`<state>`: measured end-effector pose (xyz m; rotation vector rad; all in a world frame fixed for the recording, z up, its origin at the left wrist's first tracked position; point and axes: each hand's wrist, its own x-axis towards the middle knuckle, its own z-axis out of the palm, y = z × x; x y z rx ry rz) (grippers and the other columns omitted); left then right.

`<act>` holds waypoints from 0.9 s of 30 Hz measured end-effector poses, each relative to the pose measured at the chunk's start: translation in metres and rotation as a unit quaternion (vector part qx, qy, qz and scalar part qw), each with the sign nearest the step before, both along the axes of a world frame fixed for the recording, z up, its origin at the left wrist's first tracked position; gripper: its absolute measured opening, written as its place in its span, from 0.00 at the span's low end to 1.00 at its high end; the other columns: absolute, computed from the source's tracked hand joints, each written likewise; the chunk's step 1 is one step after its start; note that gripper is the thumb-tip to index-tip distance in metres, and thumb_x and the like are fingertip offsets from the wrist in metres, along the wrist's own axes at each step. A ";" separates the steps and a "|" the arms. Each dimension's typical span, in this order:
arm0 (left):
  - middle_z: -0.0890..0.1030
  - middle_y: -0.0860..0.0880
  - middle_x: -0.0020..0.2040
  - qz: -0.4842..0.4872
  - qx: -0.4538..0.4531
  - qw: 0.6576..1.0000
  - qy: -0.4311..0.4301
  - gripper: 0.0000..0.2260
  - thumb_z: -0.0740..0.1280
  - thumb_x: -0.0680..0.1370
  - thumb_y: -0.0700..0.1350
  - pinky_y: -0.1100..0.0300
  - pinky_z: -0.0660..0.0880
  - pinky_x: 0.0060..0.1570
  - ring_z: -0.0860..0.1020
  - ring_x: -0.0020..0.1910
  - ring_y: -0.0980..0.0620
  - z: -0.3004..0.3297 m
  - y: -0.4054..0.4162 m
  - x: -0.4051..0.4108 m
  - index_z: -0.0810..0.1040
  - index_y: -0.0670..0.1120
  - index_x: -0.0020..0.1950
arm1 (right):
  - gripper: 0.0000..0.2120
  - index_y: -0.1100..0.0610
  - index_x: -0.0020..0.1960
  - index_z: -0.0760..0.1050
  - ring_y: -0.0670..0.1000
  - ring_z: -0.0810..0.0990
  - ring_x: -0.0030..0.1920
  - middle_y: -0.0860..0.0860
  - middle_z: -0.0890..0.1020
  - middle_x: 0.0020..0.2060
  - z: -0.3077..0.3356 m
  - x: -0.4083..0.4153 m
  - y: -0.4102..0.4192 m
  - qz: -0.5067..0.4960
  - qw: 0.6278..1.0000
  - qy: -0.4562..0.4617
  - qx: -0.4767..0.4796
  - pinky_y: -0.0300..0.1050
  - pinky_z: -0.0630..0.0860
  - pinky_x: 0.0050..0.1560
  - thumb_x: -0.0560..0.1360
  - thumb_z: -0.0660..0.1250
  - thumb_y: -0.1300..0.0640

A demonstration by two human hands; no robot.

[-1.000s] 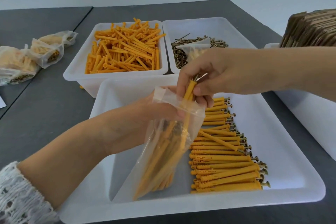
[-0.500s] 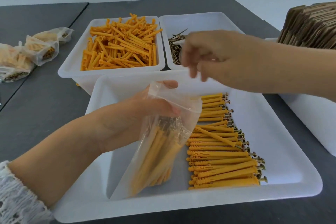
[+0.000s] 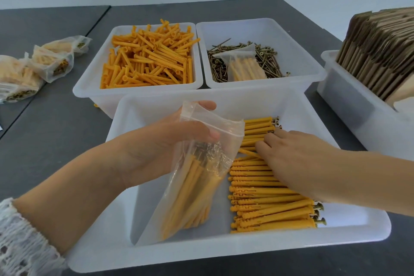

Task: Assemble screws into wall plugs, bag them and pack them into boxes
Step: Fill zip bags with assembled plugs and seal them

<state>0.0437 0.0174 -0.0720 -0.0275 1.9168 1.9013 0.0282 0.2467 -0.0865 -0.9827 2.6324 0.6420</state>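
no brand, label or legible writing appears on any item. the dark grey table (image 3: 56, 123) carries four white containers. the large front tray (image 3: 336, 226) holds a row of assembled plugs (image 3: 268, 199), each lying with its long axis left to right and its screw head at the right end; one plug near the top of the row lies skewed across the others. behind the tray, the left bin (image 3: 89, 87) holds loose orange wall plugs (image 3: 150, 58) in mixed directions, and the right bin (image 3: 298, 51) holds loose screws (image 3: 266, 56) with a filled bag (image 3: 243, 67) lying on top of them. at the far right, a bin (image 3: 349, 105) holds flat cardboard boxes (image 3: 380, 51) standing on edge. at the far left, finished bags (image 3: 44, 63) lie on the table.

the left hand (image 3: 161, 145) is closed around the upper part of a clear zip bag (image 3: 201, 177) above the front tray, thumb on the near face, fingers behind. the bag is tilted, mouth up and to the right, bottom down and to the left; the plugs inside run along that axis. the right hand (image 3: 298, 159) lies palm down on the row of assembled plugs, fingers spread and touching them, gripping nothing that can be seen. a white lace sleeve (image 3: 20, 244) covers the left wrist.
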 end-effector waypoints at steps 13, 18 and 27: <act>0.75 0.35 0.66 -0.022 0.001 1.000 0.010 0.33 0.68 0.67 0.39 0.35 0.68 0.68 0.76 0.59 0.40 0.003 -0.004 0.001 0.67 0.39 0.73 | 0.04 0.49 0.56 0.63 0.46 0.72 0.47 0.47 0.73 0.48 0.004 -0.024 0.003 0.021 0.989 -0.136 -0.055 0.39 0.71 0.51 0.83 0.55 0.51; 0.77 0.40 0.62 -0.042 0.004 0.999 0.015 0.40 0.74 0.61 0.46 0.42 0.72 0.65 0.77 0.58 0.43 0.006 -0.005 0.004 0.68 0.39 0.71 | 0.07 0.44 0.47 0.65 0.45 0.74 0.31 0.46 0.75 0.35 0.042 -0.040 0.006 -0.052 0.980 -0.154 -0.110 0.37 0.73 0.32 0.83 0.57 0.54; 0.77 0.40 0.60 -0.064 0.004 0.998 0.029 0.34 0.71 0.67 0.41 0.38 0.70 0.66 0.77 0.57 0.43 0.010 -0.004 0.009 0.66 0.36 0.72 | 0.09 0.54 0.45 0.78 0.47 0.74 0.28 0.49 0.73 0.26 0.143 -0.067 -0.018 -0.024 0.925 -0.271 -0.265 0.36 0.74 0.32 0.80 0.60 0.60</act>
